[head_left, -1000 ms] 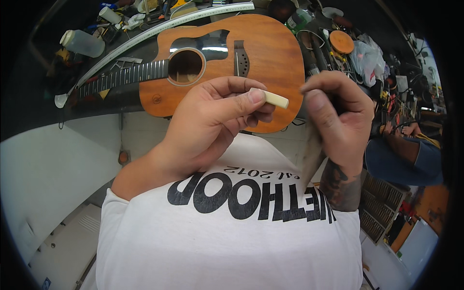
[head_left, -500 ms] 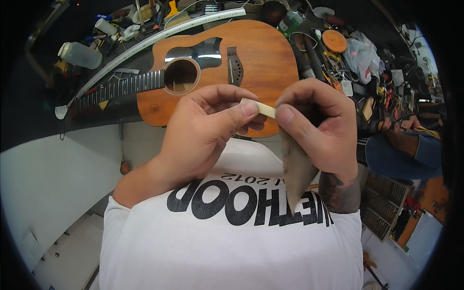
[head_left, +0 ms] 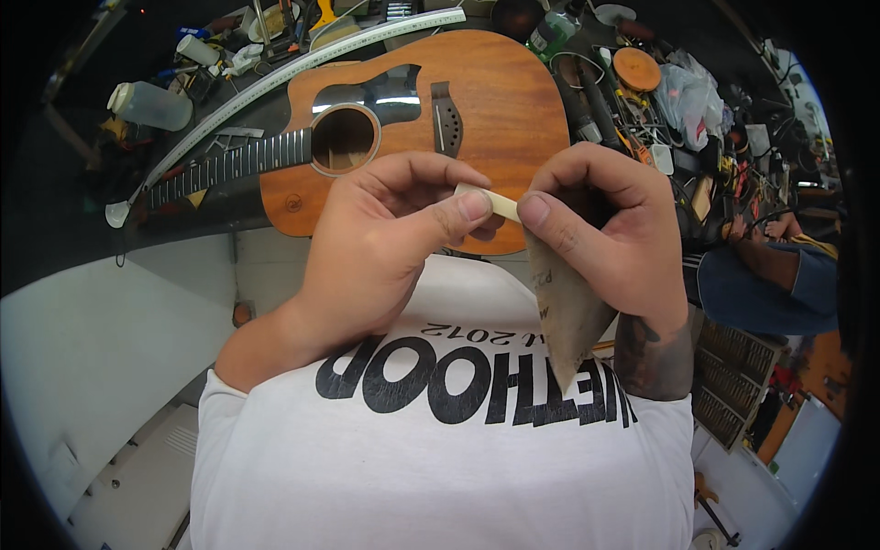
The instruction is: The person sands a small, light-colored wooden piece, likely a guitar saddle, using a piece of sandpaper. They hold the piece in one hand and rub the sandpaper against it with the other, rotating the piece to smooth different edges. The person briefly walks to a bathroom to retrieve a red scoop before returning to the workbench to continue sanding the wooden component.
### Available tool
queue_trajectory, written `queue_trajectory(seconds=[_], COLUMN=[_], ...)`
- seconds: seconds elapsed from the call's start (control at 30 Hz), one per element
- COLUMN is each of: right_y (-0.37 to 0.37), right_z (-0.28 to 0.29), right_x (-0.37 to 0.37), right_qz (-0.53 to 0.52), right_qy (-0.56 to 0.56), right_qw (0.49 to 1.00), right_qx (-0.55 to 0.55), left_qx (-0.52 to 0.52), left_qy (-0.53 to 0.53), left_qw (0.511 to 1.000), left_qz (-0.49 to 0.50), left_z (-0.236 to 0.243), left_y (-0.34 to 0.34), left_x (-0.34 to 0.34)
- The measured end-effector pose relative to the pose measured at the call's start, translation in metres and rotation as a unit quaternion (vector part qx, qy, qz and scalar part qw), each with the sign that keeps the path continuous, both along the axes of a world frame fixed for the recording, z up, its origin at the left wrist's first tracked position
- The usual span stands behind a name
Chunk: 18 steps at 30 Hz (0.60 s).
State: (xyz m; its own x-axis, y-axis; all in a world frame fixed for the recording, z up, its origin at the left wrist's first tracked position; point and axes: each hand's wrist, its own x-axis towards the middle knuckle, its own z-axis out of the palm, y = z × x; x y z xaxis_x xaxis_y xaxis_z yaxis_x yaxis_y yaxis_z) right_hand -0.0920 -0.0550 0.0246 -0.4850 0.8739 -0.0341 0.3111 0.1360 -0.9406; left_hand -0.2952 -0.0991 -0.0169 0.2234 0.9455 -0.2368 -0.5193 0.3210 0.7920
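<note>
Left hand [head_left: 390,220] pinching cream bar [head_left: 503,205] at frame centre, right hand [head_left: 623,229] gripping grey-brown sheet [head_left: 568,312] by bar's end, brown guitar [head_left: 509,96] upper centre

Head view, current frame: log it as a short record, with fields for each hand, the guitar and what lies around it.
left hand: pinching a small cream-coloured strip
right hand: gripping a brownish sheet, probably sandpaper, next to the strip's right end
acoustic guitar: lying face up beyond the hands, neck toward the left, no strings visible
beyond guitar: long white ruler
right of guitar: round orange disc, clear plastic bag
</note>
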Motion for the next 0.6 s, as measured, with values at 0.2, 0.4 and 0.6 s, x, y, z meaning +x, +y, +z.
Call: queue_trajectory(seconds=[0.2, 0.4, 0.6], right_y=[0.006, 0.006, 0.004], right_z=[-0.003, -0.002, -0.011], right_x=[0.007, 0.006, 0.026], right_qz=[-0.035, 0.003, -0.085], right_qy=[0.039, -0.006, 0.014], right_qw=[0.998, 0.999, 0.995], right_qx=[-0.043, -0.036, -0.045], left_qx=[-0.013, 0.012, 0.075], left_qy=[0.013, 0.015, 0.094], left_qw=[1.0, 1.0, 0.993], left_qz=[-0.003, 0.002, -0.01], left_z=[0.003, 0.001, 0.007], left_y=[-0.001, -0.001, -0.004], left_x=[0.0, 0.0, -0.001])
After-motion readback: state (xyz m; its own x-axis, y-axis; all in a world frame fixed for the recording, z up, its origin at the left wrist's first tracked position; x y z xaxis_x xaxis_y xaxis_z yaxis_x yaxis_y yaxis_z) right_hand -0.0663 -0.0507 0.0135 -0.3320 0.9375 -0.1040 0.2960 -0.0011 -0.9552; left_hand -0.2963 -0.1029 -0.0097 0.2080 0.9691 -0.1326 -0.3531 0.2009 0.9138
